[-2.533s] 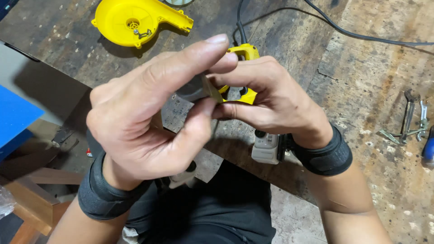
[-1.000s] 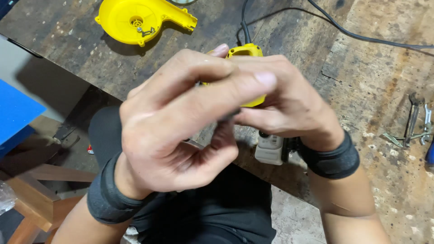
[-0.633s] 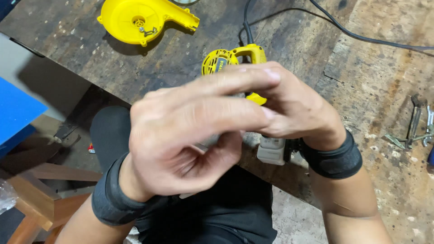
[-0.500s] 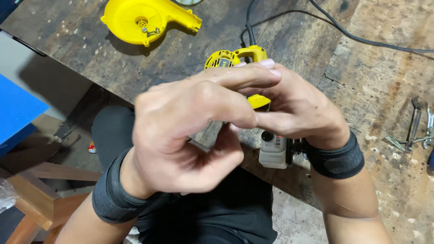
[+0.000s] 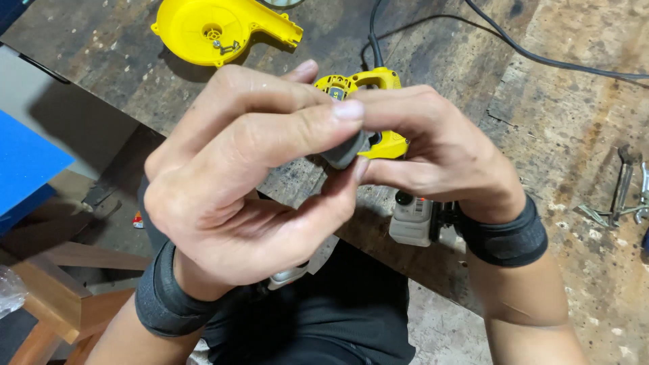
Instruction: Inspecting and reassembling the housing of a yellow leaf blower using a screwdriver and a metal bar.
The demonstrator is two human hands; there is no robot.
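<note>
Pinching a small grey part (image 5: 346, 150) between both hands, left hand (image 5: 243, 182) and right hand (image 5: 439, 155) in a fingertip grip, we hold it raised over the table (image 5: 541, 88) edge for close work.

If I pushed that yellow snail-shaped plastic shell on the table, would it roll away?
Probably not. The yellow shell lies flat, open side up, on the rough wooden table, so it would likely slide and scrape. It looks like hollow, thin plastic, so probably light and stiff.
</note>
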